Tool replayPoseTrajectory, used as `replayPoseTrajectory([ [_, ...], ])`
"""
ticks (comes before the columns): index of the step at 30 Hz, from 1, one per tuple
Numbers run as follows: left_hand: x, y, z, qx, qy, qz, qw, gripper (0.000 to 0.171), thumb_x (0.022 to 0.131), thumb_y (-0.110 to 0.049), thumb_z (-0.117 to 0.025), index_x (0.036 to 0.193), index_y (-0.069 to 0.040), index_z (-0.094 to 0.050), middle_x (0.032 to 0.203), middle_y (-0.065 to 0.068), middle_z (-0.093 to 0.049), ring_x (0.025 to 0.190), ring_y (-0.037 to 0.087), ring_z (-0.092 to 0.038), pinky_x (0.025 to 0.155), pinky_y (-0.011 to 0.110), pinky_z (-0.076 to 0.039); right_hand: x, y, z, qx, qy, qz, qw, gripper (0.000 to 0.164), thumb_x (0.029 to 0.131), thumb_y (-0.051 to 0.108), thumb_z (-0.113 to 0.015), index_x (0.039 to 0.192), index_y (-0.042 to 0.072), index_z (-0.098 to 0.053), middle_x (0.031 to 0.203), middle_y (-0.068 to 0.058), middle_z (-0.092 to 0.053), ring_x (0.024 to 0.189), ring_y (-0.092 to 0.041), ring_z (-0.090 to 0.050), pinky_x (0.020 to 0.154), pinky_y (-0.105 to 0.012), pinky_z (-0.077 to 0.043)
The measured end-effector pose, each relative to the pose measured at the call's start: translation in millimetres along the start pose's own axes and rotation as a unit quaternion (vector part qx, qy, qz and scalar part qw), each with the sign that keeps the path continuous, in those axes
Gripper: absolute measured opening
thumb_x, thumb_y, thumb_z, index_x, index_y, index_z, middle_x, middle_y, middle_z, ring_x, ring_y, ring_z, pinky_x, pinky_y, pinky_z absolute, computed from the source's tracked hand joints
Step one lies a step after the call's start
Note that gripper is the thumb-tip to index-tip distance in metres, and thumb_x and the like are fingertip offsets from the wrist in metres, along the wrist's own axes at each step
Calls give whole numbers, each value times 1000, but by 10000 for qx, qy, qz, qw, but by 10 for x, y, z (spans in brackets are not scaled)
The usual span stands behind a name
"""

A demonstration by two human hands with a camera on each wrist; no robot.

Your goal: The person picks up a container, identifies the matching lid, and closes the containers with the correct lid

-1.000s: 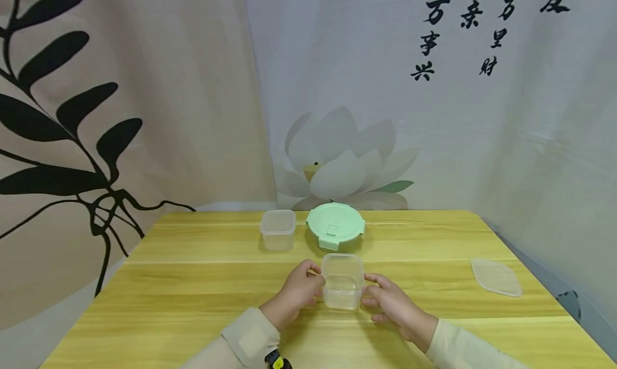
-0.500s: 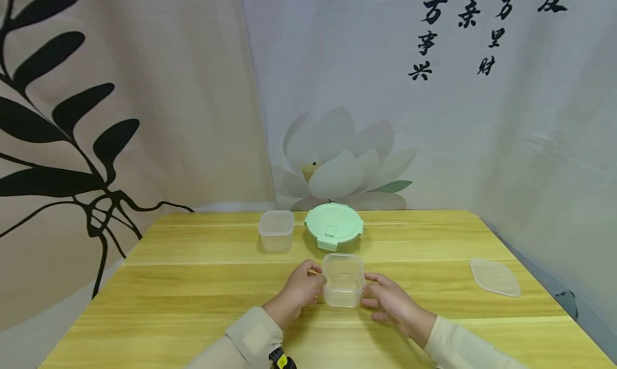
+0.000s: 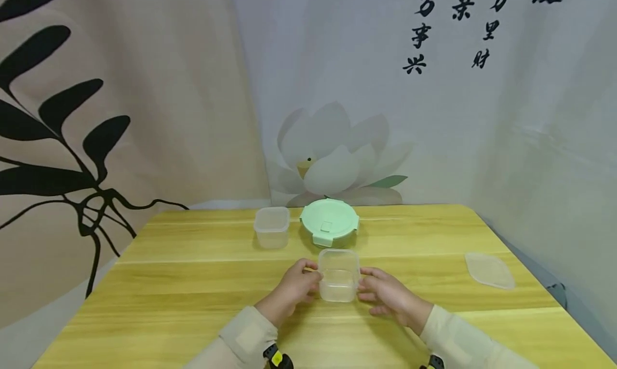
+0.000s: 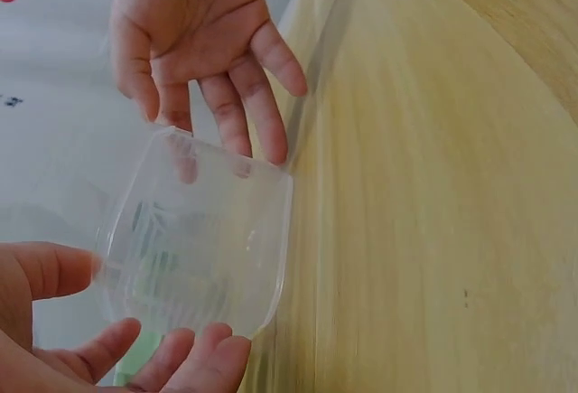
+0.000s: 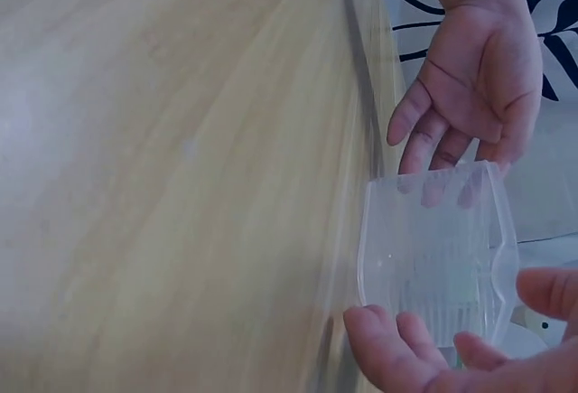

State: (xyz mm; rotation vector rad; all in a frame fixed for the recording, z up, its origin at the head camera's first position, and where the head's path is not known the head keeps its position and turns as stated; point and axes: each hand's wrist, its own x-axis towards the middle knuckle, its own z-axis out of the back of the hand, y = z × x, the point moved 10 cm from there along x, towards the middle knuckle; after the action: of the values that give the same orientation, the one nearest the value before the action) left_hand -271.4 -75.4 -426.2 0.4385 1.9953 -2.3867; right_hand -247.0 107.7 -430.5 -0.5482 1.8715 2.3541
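Observation:
A clear plastic food container (image 3: 339, 277), without a lid on it, is held between both hands above the near middle of the table. My left hand (image 3: 295, 287) grips its left side, thumb near the rim and fingertips low on the wall. On the opposite side my right hand (image 3: 388, 295) holds it with thumb and fingers spread along the wall. In the left wrist view the container (image 4: 203, 230) appears see-through, with the right hand (image 4: 203, 50) beyond it. The right wrist view has the left hand (image 5: 479, 77) on the container's far side. A flat translucent lid (image 3: 490, 271) lies at the right.
A round bowl with a mint-green clip lid (image 3: 330, 219) stands just behind the held container. Left of it is a lidded clear square container (image 3: 272, 227). The wooden table (image 3: 159, 283) ends at a printed curtain (image 3: 434, 133) behind.
The head view has shifted slightly, so the whole scene sits a little further left and up. Both hands keep hold of the container, whose tilt differs slightly.

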Motion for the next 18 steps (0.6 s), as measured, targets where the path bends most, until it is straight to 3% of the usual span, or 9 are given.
replayPoseTrajectory([
  [8,15,11,0,-140,35,14,9999,38,93,-15,-56,125,3,-47,112,18,-57,98,31,-57,73,43,-53,20,40,19,-204,136,20,9997,53,97,21,-49,143,-1,-37,127,-21,-57,113,-39,-57,77,-47,-53],
  [18,6,-11,-26,-158,83,-12,9998,42,93,-16,-55,129,4,-44,119,21,-55,104,33,-55,79,47,-52,42,87,82,-368,6,104,9993,49,95,18,-49,141,1,-42,124,-16,-60,109,-33,-60,76,-44,-54],
])
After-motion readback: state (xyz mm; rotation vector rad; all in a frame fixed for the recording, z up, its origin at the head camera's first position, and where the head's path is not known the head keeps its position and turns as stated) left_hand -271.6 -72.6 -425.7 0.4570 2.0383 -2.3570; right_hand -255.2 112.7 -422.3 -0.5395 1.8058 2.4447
